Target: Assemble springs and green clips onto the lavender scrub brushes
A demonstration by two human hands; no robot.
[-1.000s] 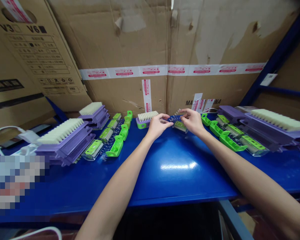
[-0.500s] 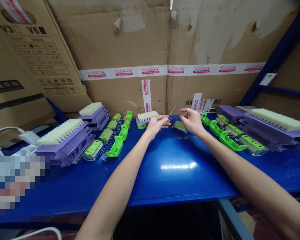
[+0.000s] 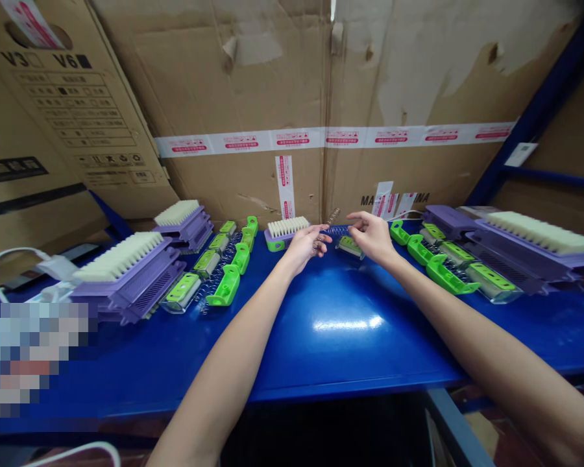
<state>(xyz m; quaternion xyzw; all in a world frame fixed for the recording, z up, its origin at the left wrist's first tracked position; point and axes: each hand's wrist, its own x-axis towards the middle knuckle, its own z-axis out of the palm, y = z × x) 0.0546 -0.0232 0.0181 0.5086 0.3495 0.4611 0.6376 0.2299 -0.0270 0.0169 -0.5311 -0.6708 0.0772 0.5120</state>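
My left hand [image 3: 300,251] is closed with its fingertips on one end of a thin metal coil spring [image 3: 339,230]. My right hand [image 3: 376,236] pinches the other end, so the spring stretches sideways between them. A second coil spring [image 3: 335,215] slants up by the left fingertips; I cannot tell whether they grip it. Below my right fingers lies a clear block with a green top [image 3: 351,245]. Just behind my left hand sits a brush head [image 3: 288,227] with cream bristles, a purple plate and a green part under it.
Stacked purple brush plates [image 3: 141,285] stand at left, more purple plates [image 3: 530,259] at right. Rows of green clips [image 3: 226,285], springs and green-topped clear blocks [image 3: 182,290] line both sides. Cardboard [image 3: 238,175] walls the back of the blue table [image 3: 340,363]. A white cable [image 3: 10,250] lies left.
Both hands stay nearly in place. My left fingers have shifted and opened slightly below the spring, and the upright spring has moved a little left and down.
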